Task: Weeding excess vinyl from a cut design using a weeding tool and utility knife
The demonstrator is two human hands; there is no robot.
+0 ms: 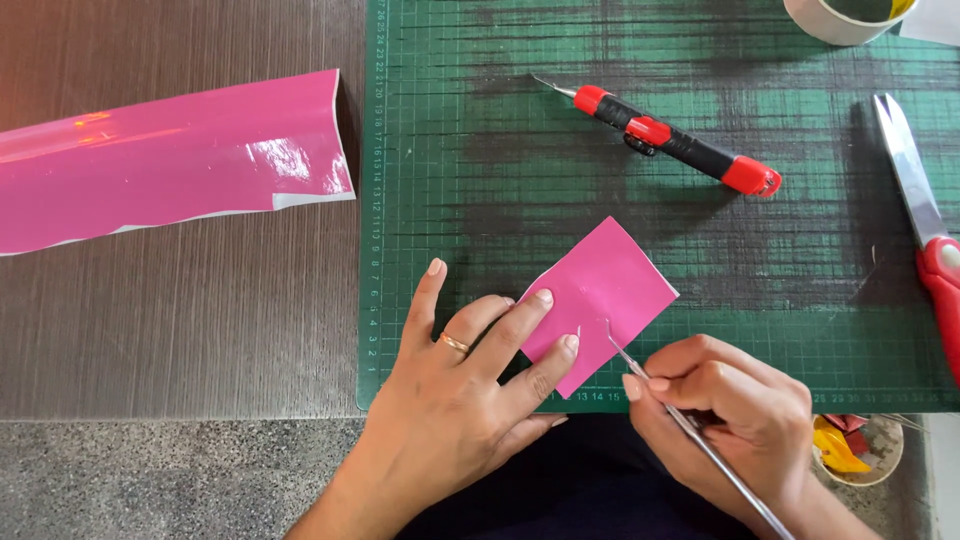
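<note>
1. Nearest the camera, a thin metal pick [690,432] was pinched like a pen in the right hand [735,420], its hooked tip set on a small pink piece [605,290].
2. That piece was pinned flat to the green mat [500,170] by the spread fingertips of the left hand [455,400], which gripped nothing.
3. Farther off, a red-and-black knife [665,138] and red-handled scissors [925,225] were laid on the mat.
4. A pink sheet [150,160] was left on the table [180,320], well apart.
</note>
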